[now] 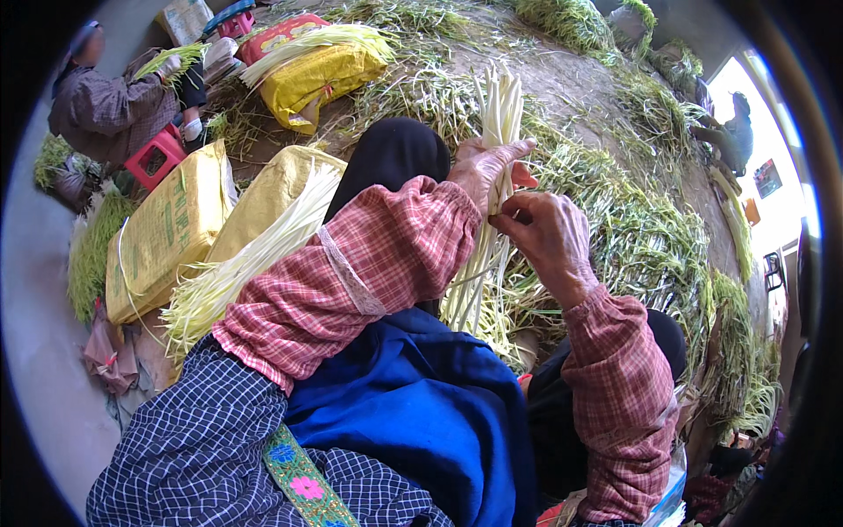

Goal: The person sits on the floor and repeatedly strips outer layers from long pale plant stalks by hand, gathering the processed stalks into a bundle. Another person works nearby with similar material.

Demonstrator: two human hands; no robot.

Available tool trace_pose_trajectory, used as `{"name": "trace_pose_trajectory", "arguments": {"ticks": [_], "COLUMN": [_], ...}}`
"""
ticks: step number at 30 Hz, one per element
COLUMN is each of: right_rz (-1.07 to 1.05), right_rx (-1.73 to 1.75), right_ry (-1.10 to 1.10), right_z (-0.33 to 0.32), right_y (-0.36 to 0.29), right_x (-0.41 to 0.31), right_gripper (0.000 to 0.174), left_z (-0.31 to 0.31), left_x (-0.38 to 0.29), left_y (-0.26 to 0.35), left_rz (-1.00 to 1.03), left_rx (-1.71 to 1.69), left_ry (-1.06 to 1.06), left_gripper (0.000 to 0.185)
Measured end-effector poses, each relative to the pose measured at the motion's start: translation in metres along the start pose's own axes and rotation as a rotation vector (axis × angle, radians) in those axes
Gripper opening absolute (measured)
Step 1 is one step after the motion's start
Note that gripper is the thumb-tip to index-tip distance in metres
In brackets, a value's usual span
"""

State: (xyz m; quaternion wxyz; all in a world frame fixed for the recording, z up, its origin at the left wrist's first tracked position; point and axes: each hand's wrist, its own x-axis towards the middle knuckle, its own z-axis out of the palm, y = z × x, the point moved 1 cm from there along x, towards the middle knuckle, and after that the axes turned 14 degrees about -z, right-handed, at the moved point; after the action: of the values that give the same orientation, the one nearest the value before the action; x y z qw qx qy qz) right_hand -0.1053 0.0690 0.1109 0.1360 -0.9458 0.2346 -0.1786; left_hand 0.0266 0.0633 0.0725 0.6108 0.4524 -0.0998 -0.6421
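Note:
My left hand (pixel 484 168) is wrapped around a bundle of pale, blanched chive-like stalks (pixel 500 112), its thumb across the front. The thick white ends point up and away from me, and the thin leaves hang down between my knees. Just below, my right hand (pixel 550 230) pinches a few strands of the bundle between thumb and forefinger. Its other fingers are curled. Both forearms wear red plaid sleeve covers, and a blue cloth apron (pixel 421 408) lies over my lap. Loose yellow leaves (pixel 514 323) lie beneath the bundle.
Beside my left leg, pale stalks (pixel 263 244) lie on a yellow woven sack (pixel 270 184). Another stuffed sack (pixel 174 230) stands farther left. Green trimmings (pixel 612 217) cover the floor ahead and right. A person (pixel 118 99) holding stalks sits near a pink stool (pixel 158 157).

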Motion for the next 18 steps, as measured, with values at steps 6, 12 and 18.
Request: {"name": "trace_pose_trajectory", "arguments": {"ticks": [6, 12, 18], "right_rz": [0.073, 0.230, 0.212], "right_rx": [0.222, 0.735, 0.784], "right_ry": [-0.027, -0.047, 0.002], "right_z": [0.014, 0.009, 0.004], "right_y": [0.019, 0.023, 0.022], "right_x": [-0.008, -0.009, -0.007], "right_gripper": [0.019, 0.021, 0.025], "left_z": [-0.001, -0.003, -0.002], "left_x": [0.008, 0.004, 0.002], "left_y": [-0.007, 0.000, 0.006], "left_rz": [-0.027, -0.064, -0.069], "left_rx": [0.083, 0.207, 0.199], "left_ry": [-0.095, -0.192, -0.155], "left_gripper": [0.028, 0.025, 0.025]}}
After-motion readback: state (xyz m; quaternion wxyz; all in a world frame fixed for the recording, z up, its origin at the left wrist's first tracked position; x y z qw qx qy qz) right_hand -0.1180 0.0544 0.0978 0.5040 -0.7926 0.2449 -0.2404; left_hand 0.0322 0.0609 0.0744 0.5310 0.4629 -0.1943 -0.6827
